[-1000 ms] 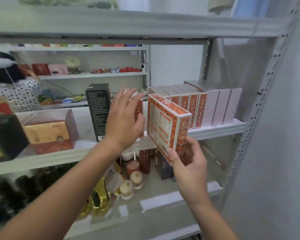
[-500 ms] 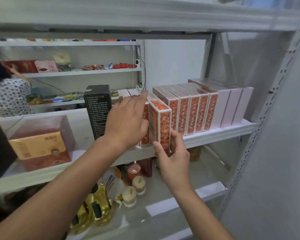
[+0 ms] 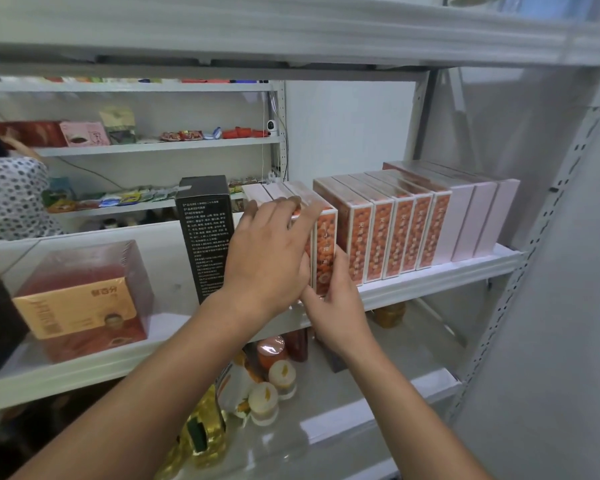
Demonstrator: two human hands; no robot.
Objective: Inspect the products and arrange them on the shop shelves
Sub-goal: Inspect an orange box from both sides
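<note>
A grey metal shelving unit (image 3: 520, 306) fills the view, and its middle shelf (image 3: 440, 284) carries the goods. At the right end of the middle shelf three pale pink boxes (image 3: 475, 220) stand upright side by side. Just left of them, touching, stands a row of orange boxes (image 3: 392, 237), five in all, with their narrow printed faces to the front. Toward the left end of the middle shelf sits a clear-wrapped red and gold box (image 3: 84, 299). A tall black box (image 3: 205, 233) stands upright on the middle shelf between that box and the hands.

The single orange box (image 3: 324, 251) stands upright at the front of the middle shelf, apart from the row by a narrow gap on its right side. The left hand (image 3: 267, 261) lies over the boxes just left of it, fingers straight and spread across the tops, reaching onto the single orange box. The right hand (image 3: 336, 306) comes up from under the middle shelf's front edge and grips the lower part of the single orange box, one finger in the gap on its right side.

Under the middle shelf stand yellow oil bottles (image 3: 205, 438) and small white-lidded jars (image 3: 281, 375).
</note>
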